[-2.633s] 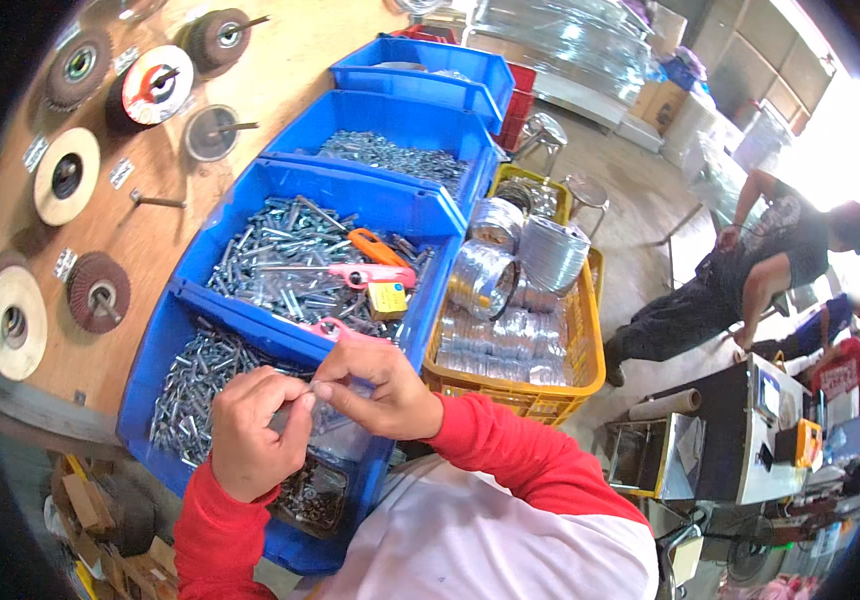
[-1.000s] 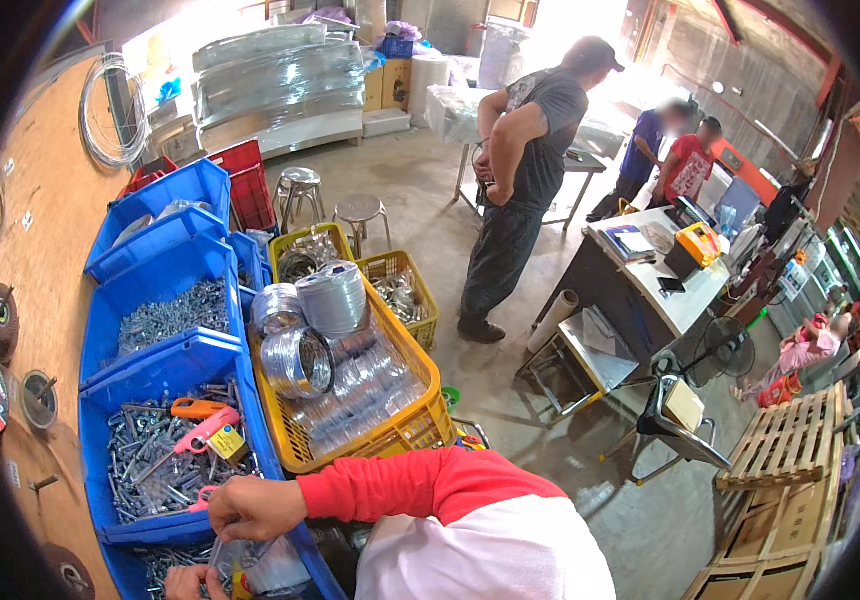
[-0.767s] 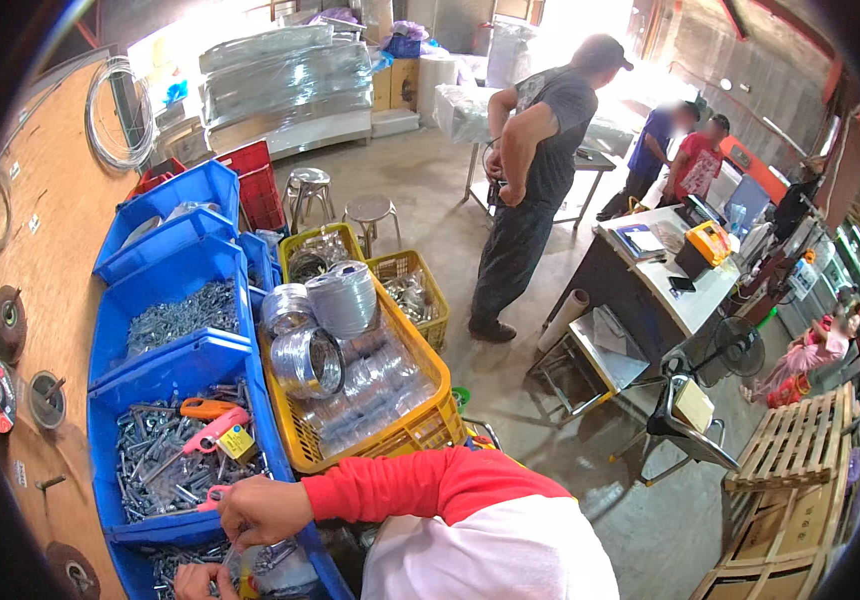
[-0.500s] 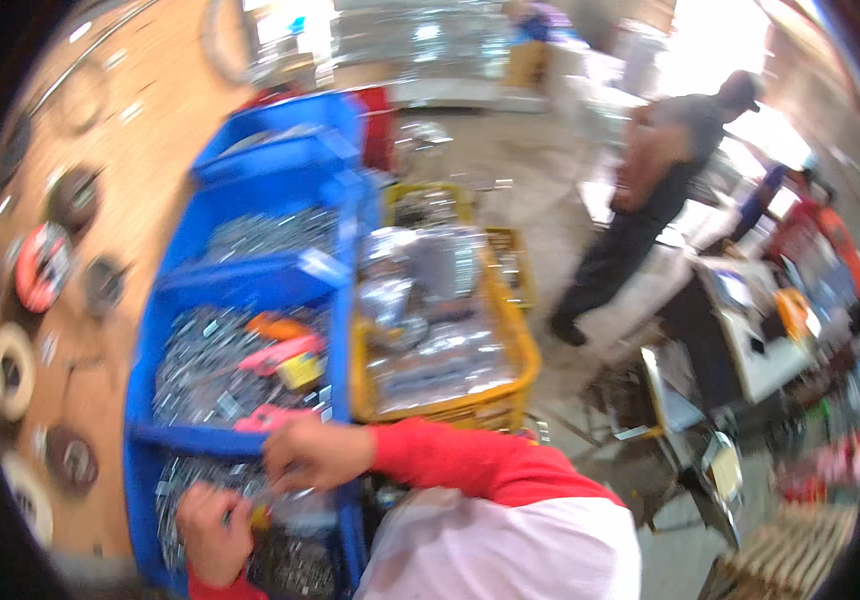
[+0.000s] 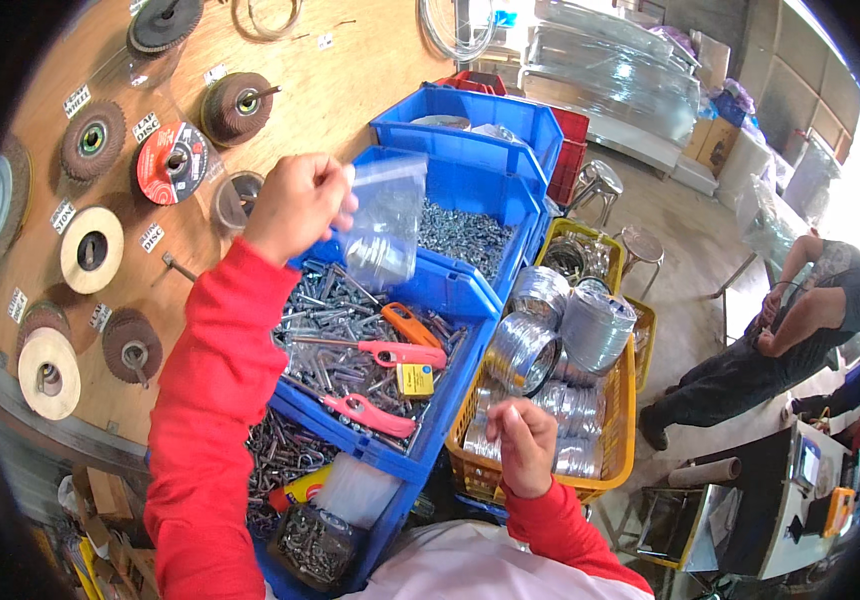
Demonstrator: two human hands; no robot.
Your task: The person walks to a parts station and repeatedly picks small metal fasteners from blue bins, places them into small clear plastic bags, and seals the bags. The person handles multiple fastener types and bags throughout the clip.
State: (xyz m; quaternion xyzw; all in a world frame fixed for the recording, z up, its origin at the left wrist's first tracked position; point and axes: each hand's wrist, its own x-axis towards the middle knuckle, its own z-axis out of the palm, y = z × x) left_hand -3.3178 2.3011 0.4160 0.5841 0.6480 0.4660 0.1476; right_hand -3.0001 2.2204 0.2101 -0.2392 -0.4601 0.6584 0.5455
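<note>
My left hand (image 5: 302, 208) is raised over the blue bins, pinching a clear plastic zip bag (image 5: 390, 215) by its upper edge. The bag hangs above a blue bin (image 5: 465, 340) of loose screws and bolts (image 5: 325, 315). On those screws lie two pink-handled lighters (image 5: 405, 354), an orange-handled piece (image 5: 410, 326) and a small yellow box (image 5: 416, 380). My right hand (image 5: 528, 447) hovers in front of the yellow basket (image 5: 622, 440) of shiny wire coils (image 5: 598, 328). Its thumb and fingers are pinched together; whatever they may hold is too small to make out.
A wooden board (image 5: 340, 90) with mounted grinding discs (image 5: 172, 165) stands at the left. The nearest bin holds more screws, a jar (image 5: 315, 545) and a yellow-red tube (image 5: 302, 488). Metal stools (image 5: 598, 185) stand beyond the basket. Another person (image 5: 800, 310) stands at the right.
My hands were close together over the nearest bin. My left hand has risen with the bag, while my right hand has moved away to the right. The view has turned left.
</note>
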